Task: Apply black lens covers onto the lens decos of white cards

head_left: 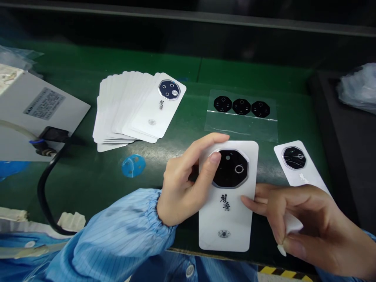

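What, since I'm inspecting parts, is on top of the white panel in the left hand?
The white panel bears a silver-rimmed black octagonal plate, dark lettering and a round emblem. The left hand hides some of the upper left, the right hand some of the right edge.

I could pass along the green tabletop (192, 111) between the fanned white panels (141, 109) on the left and the clear film (241, 125) on the right. On the near side, the left hand (188, 180), the held panel (236, 217) and the right hand (315, 221) block my way. A box (70, 105) and black cable (43, 192) crowd the left; a dark slab (337, 156) bounds the right.
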Tool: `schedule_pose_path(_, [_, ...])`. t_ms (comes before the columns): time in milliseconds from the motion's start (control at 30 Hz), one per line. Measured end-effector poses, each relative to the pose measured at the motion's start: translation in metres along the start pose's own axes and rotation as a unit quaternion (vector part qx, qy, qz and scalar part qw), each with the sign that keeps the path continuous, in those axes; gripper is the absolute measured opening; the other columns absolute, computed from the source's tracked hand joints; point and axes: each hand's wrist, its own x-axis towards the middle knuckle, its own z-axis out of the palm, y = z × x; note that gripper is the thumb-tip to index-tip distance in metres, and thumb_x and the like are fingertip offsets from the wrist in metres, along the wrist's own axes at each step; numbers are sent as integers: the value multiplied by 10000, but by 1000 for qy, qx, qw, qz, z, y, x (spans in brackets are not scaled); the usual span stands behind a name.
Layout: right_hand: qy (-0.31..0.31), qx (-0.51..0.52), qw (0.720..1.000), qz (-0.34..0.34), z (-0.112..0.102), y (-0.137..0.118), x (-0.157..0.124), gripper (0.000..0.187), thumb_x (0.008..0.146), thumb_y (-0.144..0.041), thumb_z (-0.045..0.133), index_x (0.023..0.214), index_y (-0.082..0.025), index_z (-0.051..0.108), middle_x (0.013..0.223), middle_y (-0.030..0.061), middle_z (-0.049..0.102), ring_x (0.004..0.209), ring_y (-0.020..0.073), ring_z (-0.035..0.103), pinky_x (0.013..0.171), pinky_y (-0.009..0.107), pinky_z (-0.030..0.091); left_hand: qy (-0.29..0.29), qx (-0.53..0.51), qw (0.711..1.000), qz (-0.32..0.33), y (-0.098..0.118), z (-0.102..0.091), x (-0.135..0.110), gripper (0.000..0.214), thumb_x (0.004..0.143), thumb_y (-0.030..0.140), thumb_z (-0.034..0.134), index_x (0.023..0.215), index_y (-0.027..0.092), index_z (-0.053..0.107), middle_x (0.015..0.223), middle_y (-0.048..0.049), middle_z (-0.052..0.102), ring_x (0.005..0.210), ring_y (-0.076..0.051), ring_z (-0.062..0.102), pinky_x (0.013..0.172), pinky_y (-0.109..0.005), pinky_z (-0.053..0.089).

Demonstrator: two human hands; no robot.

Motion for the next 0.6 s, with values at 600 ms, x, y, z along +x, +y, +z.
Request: schedule_pose_path(600, [0, -4, 999, 43, -4, 0, -1, 93, 800, -254, 695, 712, -283, 694, 965, -6, 726, 1074, 186, 641, 1114, 308, 339, -5, -26, 1000, 15, 1, -5, 2, 325, 957, 132, 434, 1170, 272, 635, 1047, 16, 705, 554, -81, 561, 448, -260, 467])
